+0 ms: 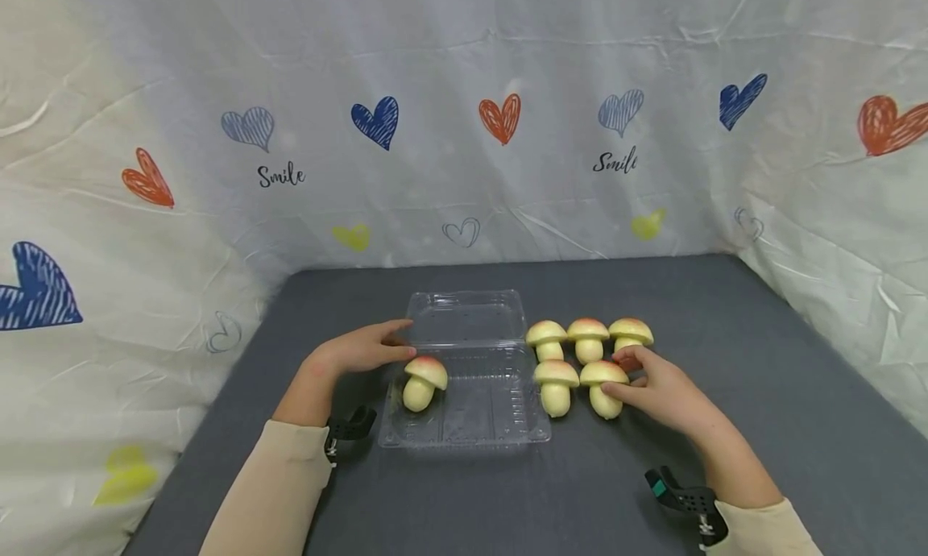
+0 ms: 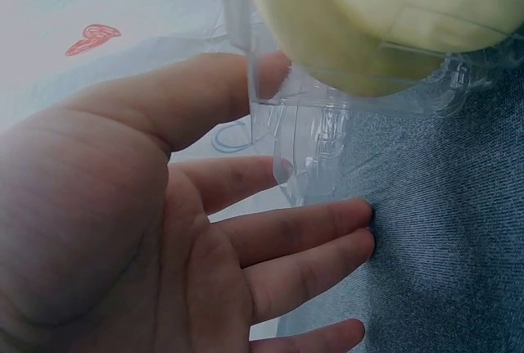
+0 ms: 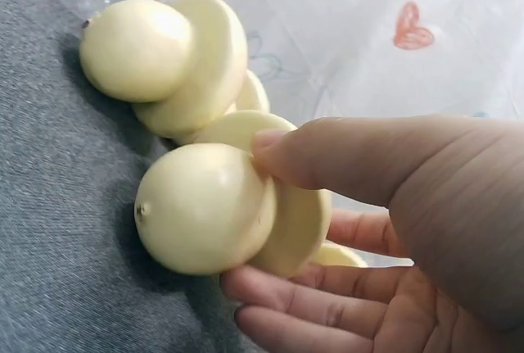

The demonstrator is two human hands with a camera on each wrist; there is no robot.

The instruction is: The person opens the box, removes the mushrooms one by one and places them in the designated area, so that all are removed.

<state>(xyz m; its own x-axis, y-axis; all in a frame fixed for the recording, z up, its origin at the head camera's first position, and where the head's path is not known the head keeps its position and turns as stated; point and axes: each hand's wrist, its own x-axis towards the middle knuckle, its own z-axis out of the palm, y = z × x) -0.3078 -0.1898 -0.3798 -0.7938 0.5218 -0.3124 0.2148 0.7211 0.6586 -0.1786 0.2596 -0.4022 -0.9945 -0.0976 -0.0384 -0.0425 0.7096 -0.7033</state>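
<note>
My right hand (image 1: 663, 388) is at the front right mushroom of the group, a cream toy mushroom (image 3: 205, 210) with a red-tinged cap. Its thumb lies against the cap beside the stem, and the fingers curl around the other side. A clear plastic clamshell box (image 1: 478, 427) lies with its lid (image 1: 464, 318) folded back. Inside its left part rests one mushroom (image 1: 418, 391). My left hand (image 1: 366, 348) is at the box's left side near the hinge, fingers nearly straight, thumb touching the wall and the other fingers spread below it in the left wrist view.
Several more mushrooms stand in two rows right of the box, among them one mushroom (image 1: 555, 388) close to its right wall and a back-row mushroom (image 1: 588, 338). A dark grey cloth (image 1: 464, 508) covers the table. White curtains (image 1: 435, 193) with printed hearts enclose the back and sides.
</note>
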